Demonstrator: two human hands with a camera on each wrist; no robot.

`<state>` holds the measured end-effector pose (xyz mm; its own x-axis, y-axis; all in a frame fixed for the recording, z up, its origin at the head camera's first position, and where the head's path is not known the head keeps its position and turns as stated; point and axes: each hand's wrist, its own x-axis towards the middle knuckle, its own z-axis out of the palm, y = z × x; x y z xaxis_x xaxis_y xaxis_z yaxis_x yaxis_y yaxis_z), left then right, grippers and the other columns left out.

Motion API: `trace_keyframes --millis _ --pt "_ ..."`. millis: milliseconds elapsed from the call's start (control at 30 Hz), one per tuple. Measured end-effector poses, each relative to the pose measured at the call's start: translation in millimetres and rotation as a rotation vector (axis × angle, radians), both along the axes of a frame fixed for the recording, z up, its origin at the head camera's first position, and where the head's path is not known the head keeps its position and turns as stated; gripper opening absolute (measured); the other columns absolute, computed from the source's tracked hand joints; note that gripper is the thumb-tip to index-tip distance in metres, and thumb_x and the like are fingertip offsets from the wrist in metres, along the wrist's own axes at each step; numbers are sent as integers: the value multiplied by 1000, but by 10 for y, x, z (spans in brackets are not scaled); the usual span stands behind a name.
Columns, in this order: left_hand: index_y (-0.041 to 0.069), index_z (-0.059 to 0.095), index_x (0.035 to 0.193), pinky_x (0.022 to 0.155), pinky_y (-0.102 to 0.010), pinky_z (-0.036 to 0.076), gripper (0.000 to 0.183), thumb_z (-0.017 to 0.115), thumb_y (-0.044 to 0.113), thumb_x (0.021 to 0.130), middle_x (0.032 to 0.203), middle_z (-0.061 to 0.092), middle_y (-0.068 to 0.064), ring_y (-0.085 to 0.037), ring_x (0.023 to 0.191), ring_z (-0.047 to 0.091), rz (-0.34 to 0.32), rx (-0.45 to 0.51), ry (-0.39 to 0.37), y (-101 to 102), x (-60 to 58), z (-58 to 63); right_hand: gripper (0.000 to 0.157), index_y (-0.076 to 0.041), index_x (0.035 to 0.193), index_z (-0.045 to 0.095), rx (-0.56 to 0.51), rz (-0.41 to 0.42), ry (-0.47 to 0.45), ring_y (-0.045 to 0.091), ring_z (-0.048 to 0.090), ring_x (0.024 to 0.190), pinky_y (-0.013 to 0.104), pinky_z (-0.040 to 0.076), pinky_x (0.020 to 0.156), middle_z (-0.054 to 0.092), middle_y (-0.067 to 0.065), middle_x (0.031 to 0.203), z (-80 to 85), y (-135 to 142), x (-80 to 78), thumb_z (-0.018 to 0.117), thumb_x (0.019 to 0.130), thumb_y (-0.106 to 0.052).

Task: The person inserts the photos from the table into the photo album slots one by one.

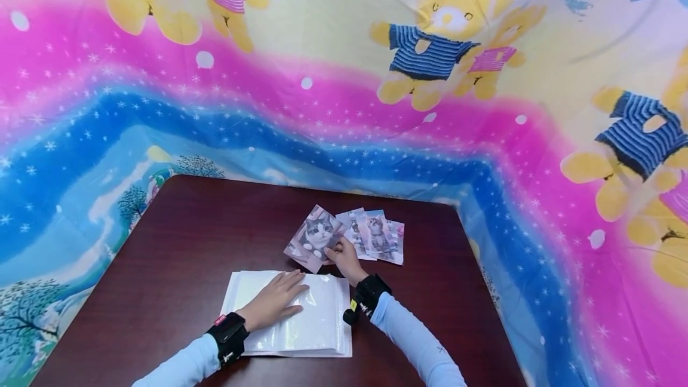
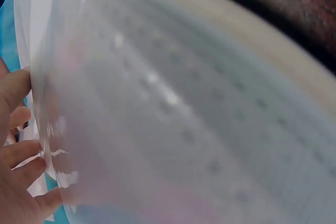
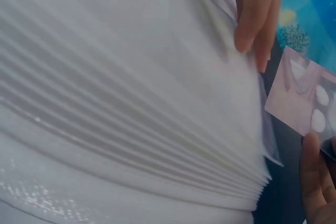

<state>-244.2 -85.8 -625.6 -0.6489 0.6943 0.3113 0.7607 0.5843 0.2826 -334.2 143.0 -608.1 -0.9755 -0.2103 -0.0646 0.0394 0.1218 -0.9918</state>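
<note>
A photo album (image 1: 322, 330) with clear plastic sleeves lies spread on the table. My left hand (image 1: 273, 304) rests on its page with fingers extended toward the far edge. Up close in the left wrist view, the shiny sleeve (image 2: 136, 129) fills most of the picture, with fingertips (image 2: 21, 85) at its edge. Just beyond the album, my right hand (image 1: 346, 261) pinches a photo (image 1: 317, 233) of a grey and white cat by its lower right corner. The right wrist view catches part of this cat photo (image 3: 299, 98) and the layered page edges (image 3: 157, 129).
To the right of the held photo, several cat pictures (image 1: 377, 232) lie overlapping on the dark reddish-brown table (image 1: 215, 220). A cloth printed with bears (image 1: 322, 112) hangs around the table's far side and both sides.
</note>
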Motion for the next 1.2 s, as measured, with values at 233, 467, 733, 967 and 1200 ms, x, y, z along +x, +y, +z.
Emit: trace_keyframes --millis 233,467,733,967,1200 --pt "1 62 126 105 -57 37 45 71 28 90 137 51 -27 -43 131 45 3 25 35 -3 0 -4 18 13 109 48 79 -13 5 48 62 78 49 58 74 58 30 81 165 -1 125 58 96 5" --pt "2 63 124 104 -57 38 44 73 27 89 137 51 -28 -44 130 45 4 43 52 -13 -3 -21 24 17 94 35 114 71 7 55 56 82 57 53 76 50 22 75 163 137 152 55 97 6" --pt "0 61 127 105 -60 35 42 68 25 93 143 46 -29 -46 133 41 5 12 -9 -13 33 -11 17 5 92 40 271 132 178 40 58 70 42 53 64 48 13 78 -117 263 26 56 98 3" --pt "0 60 129 107 -59 34 43 65 26 95 144 45 -28 -45 134 40 13 6 -11 -25 45 -43 17 5 93 42 247 122 103 40 61 69 44 54 64 49 12 77 -140 240 36 57 98 1" --pt "0 60 130 107 -59 34 45 66 27 95 145 45 -25 -45 134 41 16 12 16 -35 32 -62 17 11 99 41 251 149 42 40 62 71 45 55 66 51 14 78 -122 244 68 56 98 3"
